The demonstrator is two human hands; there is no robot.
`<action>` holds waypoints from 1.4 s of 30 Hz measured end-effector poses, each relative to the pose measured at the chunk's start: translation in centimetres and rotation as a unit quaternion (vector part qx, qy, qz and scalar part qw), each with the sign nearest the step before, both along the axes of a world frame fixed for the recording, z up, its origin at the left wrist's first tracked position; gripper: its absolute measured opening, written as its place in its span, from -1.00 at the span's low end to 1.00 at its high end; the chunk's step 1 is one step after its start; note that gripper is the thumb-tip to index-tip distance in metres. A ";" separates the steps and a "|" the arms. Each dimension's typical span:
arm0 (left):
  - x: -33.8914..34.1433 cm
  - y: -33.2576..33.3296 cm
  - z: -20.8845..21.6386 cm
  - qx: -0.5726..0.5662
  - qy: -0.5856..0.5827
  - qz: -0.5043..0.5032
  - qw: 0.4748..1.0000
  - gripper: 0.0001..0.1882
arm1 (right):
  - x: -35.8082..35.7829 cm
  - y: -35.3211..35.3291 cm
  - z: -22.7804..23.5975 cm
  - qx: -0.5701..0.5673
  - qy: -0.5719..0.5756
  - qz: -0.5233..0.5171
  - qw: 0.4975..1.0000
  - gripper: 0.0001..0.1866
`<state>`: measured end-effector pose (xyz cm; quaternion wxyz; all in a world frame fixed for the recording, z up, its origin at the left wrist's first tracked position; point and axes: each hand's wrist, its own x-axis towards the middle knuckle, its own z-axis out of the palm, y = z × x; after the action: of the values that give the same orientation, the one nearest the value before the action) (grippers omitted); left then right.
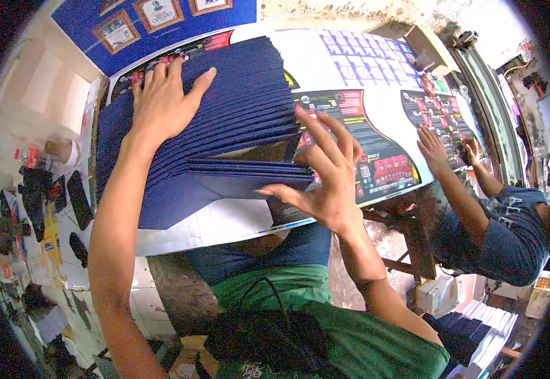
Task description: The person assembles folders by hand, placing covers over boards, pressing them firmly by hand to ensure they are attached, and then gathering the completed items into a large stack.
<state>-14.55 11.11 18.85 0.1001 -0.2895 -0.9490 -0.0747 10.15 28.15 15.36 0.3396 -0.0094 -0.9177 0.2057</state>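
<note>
A fanned stack of dark blue sheets lies on the surface, which is covered by large printed posters in white, black, red and blue. The left hand rests flat on the stack's upper part, at about eleven o'clock from the picture's middle, fingers spread and open, palm down, gripping nothing. The right hand is at the stack's right edge, at about three o'clock of the stack, fingers splayed and open, the fingertips touching the ends of the lower sheets.

At three o'clock a second person in a blue shirt presses both hands onto the poster at the far right end of the surface. At twelve o'clock a blue wall carries framed pictures. At nine o'clock, on the pale tiled floor, lie a bottle and dark scraps. At five o'clock more blue and white sheets are piled low beside a wooden frame under the surface.
</note>
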 end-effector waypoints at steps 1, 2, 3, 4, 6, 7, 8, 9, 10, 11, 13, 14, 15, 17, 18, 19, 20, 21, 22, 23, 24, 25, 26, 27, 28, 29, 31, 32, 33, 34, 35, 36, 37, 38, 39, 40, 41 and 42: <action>0.0 0.0 0.0 -0.002 -0.002 -0.001 1.000 -0.02 | 0.0 0.0 -0.1 0.006 0.001 -0.003 1.000 -0.42; -0.1 0.0 -0.2 0.004 0.008 -0.004 1.000 -0.03 | 0.1 -0.1 -0.3 0.011 0.003 -0.006 1.000 -0.41; -0.3 -0.1 -0.6 0.010 0.018 -0.006 1.000 -0.03 | 0.1 -0.2 -0.3 0.017 0.005 -0.009 1.000 -0.41; -0.4 -0.1 -0.7 0.016 0.027 -0.008 0.999 -0.03 | 0.2 -0.2 -0.4 0.000 0.012 -0.002 1.000 -0.41; -0.4 -0.2 -0.8 0.019 0.028 -0.009 0.999 -0.03 | 0.3 -0.4 -0.5 -0.033 0.026 0.011 0.999 -0.40; -0.3 -0.1 -0.8 0.021 0.028 -0.010 0.999 -0.03 | 0.3 -0.6 -0.5 -0.087 0.004 0.015 0.996 -0.41; -0.4 -0.1 -0.9 0.021 0.026 -0.011 0.999 -0.03 | 0.3 -0.8 -0.4 -0.142 -0.017 0.019 0.990 -0.42; -0.5 -0.1 -1.0 0.022 0.023 -0.012 0.999 -0.03 | 0.3 -0.8 -0.1 -0.158 -0.041 0.016 0.986 -0.42; -0.5 -0.2 -0.9 0.022 0.022 -0.011 0.999 -0.03 | 0.4 -1.0 0.2 -0.175 -0.065 0.015 0.982 -0.43; -0.5 -0.3 -0.9 0.020 0.021 -0.010 1.000 -0.04 | 0.4 -1.0 0.6 -0.155 -0.092 0.008 0.984 -0.43; -0.2 -0.2 -0.7 0.017 0.020 -0.008 1.000 -0.04 | 0.5 -1.0 1.0 -0.096 -0.088 -0.004 0.991 -0.41; -0.1 -0.1 -0.5 0.015 0.018 -0.006 1.000 -0.04 | 0.4 -0.8 1.1 -0.058 -0.057 -0.009 0.997 -0.39; 0.1 0.0 -0.2 0.013 0.017 -0.004 1.000 -0.04 | 0.3 -0.7 1.2 -0.021 -0.026 -0.015 0.999 -0.38; 0.3 0.1 -0.1 0.003 0.021 -0.001 1.000 -0.05 | -0.1 -0.5 1.1 -0.021 -0.006 -0.009 1.000 -0.34; 0.3 0.0 -0.2 -0.006 0.029 0.001 1.000 -0.06 | -0.3 -0.4 1.0 -0.021 0.005 -0.006 1.000 -0.33; 0.2 -0.1 -0.2 -0.014 0.037 0.003 0.999 -0.07 | -0.6 -0.3 0.8 -0.021 -0.005 -0.008 1.000 -0.33; 0.1 -0.2 -0.4 -0.011 0.039 0.000 0.999 -0.07 | -0.8 -0.2 0.6 -0.021 -0.015 -0.009 1.000 -0.33; -0.1 -0.2 -0.6 -0.007 0.041 -0.002 0.999 -0.07 | -0.9 -0.1 0.5 -0.021 -0.025 -0.011 0.999 -0.33; -0.1 -0.2 -0.5 -0.003 0.043 -0.004 0.999 -0.07 | -1.0 -0.1 0.4 -0.018 -0.026 -0.013 0.999 -0.32; -0.1 -0.1 -0.4 -0.006 0.038 -0.001 0.999 -0.07 | -1.0 -0.1 0.4 -0.016 -0.027 -0.014 0.999 -0.32; 0.1 0.0 -0.3 -0.009 0.033 0.001 0.999 -0.07 | -1.1 -0.1 0.4 -0.014 -0.028 -0.016 0.999 -0.32; 0.2 0.0 -0.2 -0.012 0.028 0.004 1.000 -0.07 | -1.1 -0.1 0.3 -0.015 -0.030 -0.015 0.999 -0.32; 0.2 0.0 -0.2 -0.003 0.022 0.002 1.000 -0.06 | -1.1 -0.1 0.3 -0.016 -0.032 -0.015 0.999 -0.32; 0.1 0.0 -0.2 0.006 0.016 0.001 1.000 -0.04 | -1.1 -0.2 0.3 -0.016 -0.034 -0.015 0.999 -0.32; 0.1 0.0 -0.2 0.015 0.009 -0.001 1.000 -0.03 | -1.0 -0.2 0.3 -0.009 -0.036 -0.018 0.999 -0.33; 0.1 0.1 -0.2 0.015 0.009 0.001 1.000 -0.03 | -0.9 -0.2 0.4 -0.001 -0.037 -0.021 0.999 -0.33; 0.3 0.1 -0.2 0.013 0.010 0.006 1.000 -0.03 | -0.7 -0.2 0.3 0.014 -0.034 -0.021 0.999 -0.33; 0.3 0.1 -0.2 0.011 0.012 0.005 1.000 -0.03 | -0.6 -0.2 0.1 0.021 -0.029 -0.019 0.999 -0.33; 0.2 0.0 -0.3 0.008 0.014 0.004 1.000 -0.03 | -0.6 -0.2 -0.1 0.028 -0.025 -0.017 0.999 -0.34; 0.1 0.0 -0.3 0.006 0.016 0.003 1.000 -0.03 | -0.5 -0.3 -0.1 0.026 -0.014 -0.016 0.999 -0.34; 0.0 -0.1 -0.3 0.008 0.014 0.001 1.000 -0.03 | -0.5 -0.4 -0.1 0.024 -0.003 -0.015 1.000 -0.34; 0.0 -0.1 -0.3 0.010 0.012 0.000 1.000 -0.03 | -0.4 -0.5 -0.1 0.021 0.007 -0.015 1.000 -0.35; 0.0 -0.1 -0.3 0.013 0.010 -0.002 1.000 -0.03 | -0.4 -0.7 -0.1 -0.004 0.014 -0.015 1.000 -0.34; 0.0 -0.1 -0.3 0.014 0.011 -0.002 1.000 -0.03 | -0.3 -0.8 -0.1 -0.030 0.020 -0.015 0.999 -0.32; 0.0 -0.1 -0.3 0.015 0.011 -0.003 1.000 -0.03 | -0.3 -1.0 0.0 -0.055 0.026 -0.014 0.998 -0.30; 0.0 -0.1 -0.3 0.017 0.011 -0.004 1.000 -0.04 | -0.4 -1.2 0.0 -0.133 0.024 -0.004 0.991 -0.29; 0.0 -0.1 -0.3 0.016 0.012 -0.003 1.000 -0.04 | -0.5 -1.6 0.0 -0.210 0.021 0.007 0.977 -0.29; 0.1 0.0 -0.3 0.014 0.013 -0.003 1.000 -0.04 | -0.5 -1.6 0.0 -0.223 0.006 0.008 0.975 -0.28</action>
<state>-14.49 11.11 18.55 0.1166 -0.2919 -0.9456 -0.0845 9.64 26.58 15.37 0.3327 -0.0763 -0.8466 0.4084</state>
